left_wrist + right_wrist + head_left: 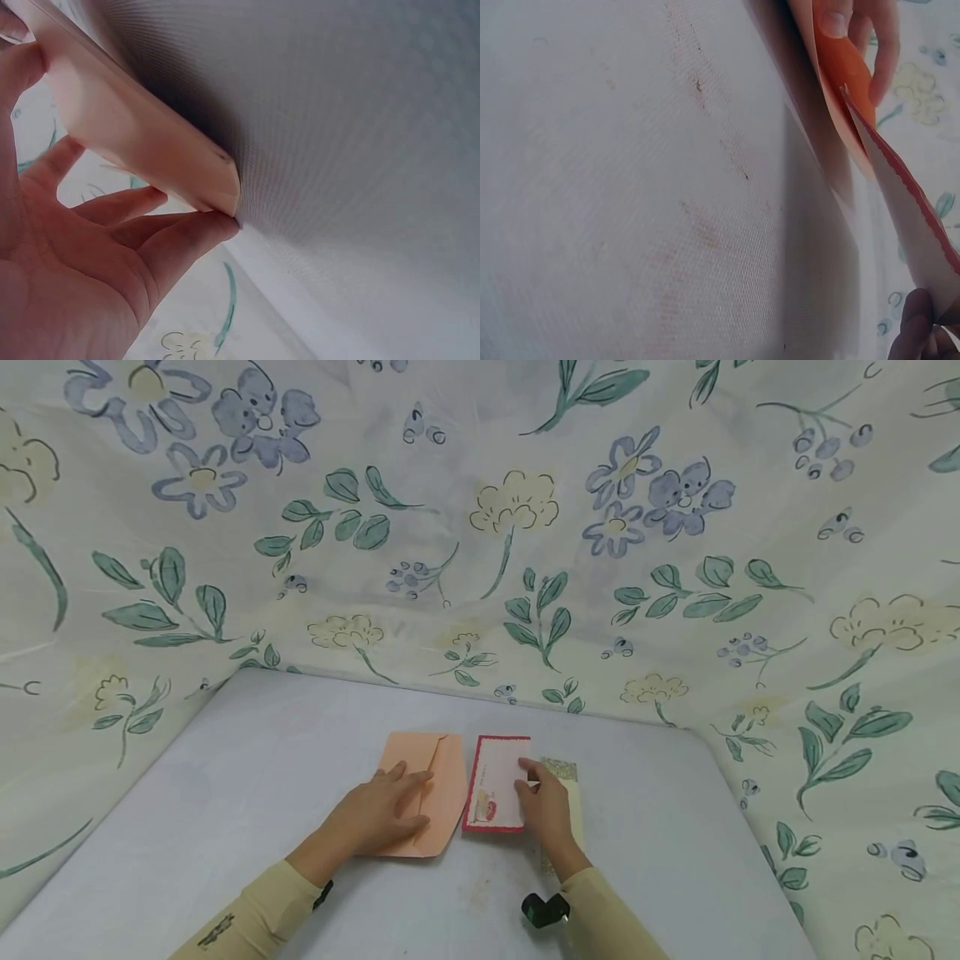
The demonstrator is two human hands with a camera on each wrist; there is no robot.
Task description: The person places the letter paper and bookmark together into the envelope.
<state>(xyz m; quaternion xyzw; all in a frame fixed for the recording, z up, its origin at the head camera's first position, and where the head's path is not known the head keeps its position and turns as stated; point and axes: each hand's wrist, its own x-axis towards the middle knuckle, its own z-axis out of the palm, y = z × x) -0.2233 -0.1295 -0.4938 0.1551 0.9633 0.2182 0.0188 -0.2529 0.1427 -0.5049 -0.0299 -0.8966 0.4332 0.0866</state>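
Observation:
A peach envelope (450, 781) lies on the table, and my left hand (384, 810) rests across it with spread fingers. In the left wrist view those fingers (187, 244) touch the envelope's side and corner. My right hand (549, 806) pinches the right edge of a white card (501, 768) with a scalloped red border and a small printed picture low on its left. From the right wrist view, the card (907, 202) stands tilted, its far corner overlapping the parted orange mouth of the envelope (847, 64). My left thumb (834, 22) lies at that mouth.
Partly under my right hand lies a cream piece with a gold glittery end (559, 768). A black wrist camera (545, 910) sits by my right sleeve. The white table (315, 718) meets a floral cloth backdrop (480, 552) behind and at both sides.

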